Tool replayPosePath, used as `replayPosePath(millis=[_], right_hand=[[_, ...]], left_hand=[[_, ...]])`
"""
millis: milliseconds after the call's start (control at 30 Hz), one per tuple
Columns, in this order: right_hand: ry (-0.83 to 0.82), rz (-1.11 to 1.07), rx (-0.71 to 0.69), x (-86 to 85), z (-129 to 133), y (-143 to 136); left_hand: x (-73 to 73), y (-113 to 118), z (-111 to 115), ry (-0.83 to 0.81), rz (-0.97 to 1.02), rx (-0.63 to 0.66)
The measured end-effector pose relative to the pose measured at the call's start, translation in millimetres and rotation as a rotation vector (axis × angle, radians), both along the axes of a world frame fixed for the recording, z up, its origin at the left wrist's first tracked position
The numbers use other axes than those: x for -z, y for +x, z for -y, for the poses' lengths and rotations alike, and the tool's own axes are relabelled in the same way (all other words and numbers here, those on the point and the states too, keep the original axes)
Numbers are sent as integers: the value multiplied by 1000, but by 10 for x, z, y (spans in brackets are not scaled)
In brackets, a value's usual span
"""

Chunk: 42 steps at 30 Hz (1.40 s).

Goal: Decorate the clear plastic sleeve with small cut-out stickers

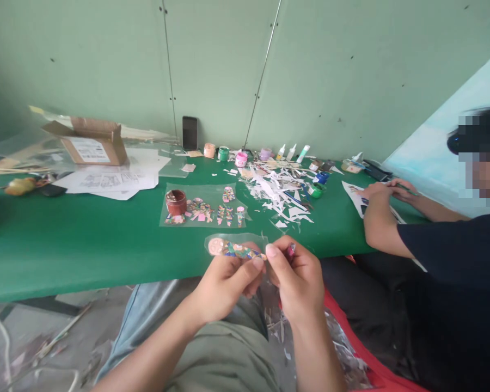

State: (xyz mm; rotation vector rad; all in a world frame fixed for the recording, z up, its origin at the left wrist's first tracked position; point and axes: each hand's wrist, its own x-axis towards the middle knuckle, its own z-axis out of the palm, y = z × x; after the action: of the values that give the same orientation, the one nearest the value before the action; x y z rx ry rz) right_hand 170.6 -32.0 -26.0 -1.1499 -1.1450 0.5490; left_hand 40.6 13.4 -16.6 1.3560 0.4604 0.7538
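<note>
We held the nearest thing, a painted figure (240, 250) in clear film (249, 238), just before the near edge of the green table (106, 245). Its long axis ran left to right, dipping slightly toward the right: the round, pale head end pointed left and the narrow end lay between our two thumbs. Our left hand (231, 283) gripped it from beneath, thumb folded over the lower edge. Our right hand (298, 277) was nearer the narrow end; its fingers were curled around a dark red object (291, 250), and its thumb tip lay at the film's right end, though we could not tell whether it pressed there.

Beyond our hands, a clear sheet (206, 190) bore a red-brown jar (176, 204) and more painted cutouts (202, 209). To their right spread white paper scraps (275, 190); farther right, a co-worker's hand (404, 188) held a slim green tool (406, 189). Toward the back stood a cardboard box (96, 148), small paint pots (223, 154) and, against the wall (330, 65), a phone (190, 133).
</note>
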Motion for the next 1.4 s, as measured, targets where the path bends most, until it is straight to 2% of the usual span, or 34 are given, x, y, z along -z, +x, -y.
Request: replayPosePath(millis=[100,233,333,500,667,767,1033,1400], right_hand=[[15,42,-9,-41,27,-16],[28,78,6,-87,79,1],[29,119,-19,-89,101,27],[63,258,79,-17,120,25],[189,470,182,45,111,-60],[254,566,218,41,90,-110],[312,508,144,-20,93,-279],[258,448,265,93,15,-437]], left_hand=[[-24,-17,26,-15,-19,34],[-67,-43,48,6,2,7],[-68,-35,44,-48,25,-6],[-63,14,36,-177,92,-166],[-114,-1,68,-188,88,-275],[-122,-30,97,-187,78,-288],[-140,-156,166,-211,147,-240],[-167,-98,156,-249,204,-275]])
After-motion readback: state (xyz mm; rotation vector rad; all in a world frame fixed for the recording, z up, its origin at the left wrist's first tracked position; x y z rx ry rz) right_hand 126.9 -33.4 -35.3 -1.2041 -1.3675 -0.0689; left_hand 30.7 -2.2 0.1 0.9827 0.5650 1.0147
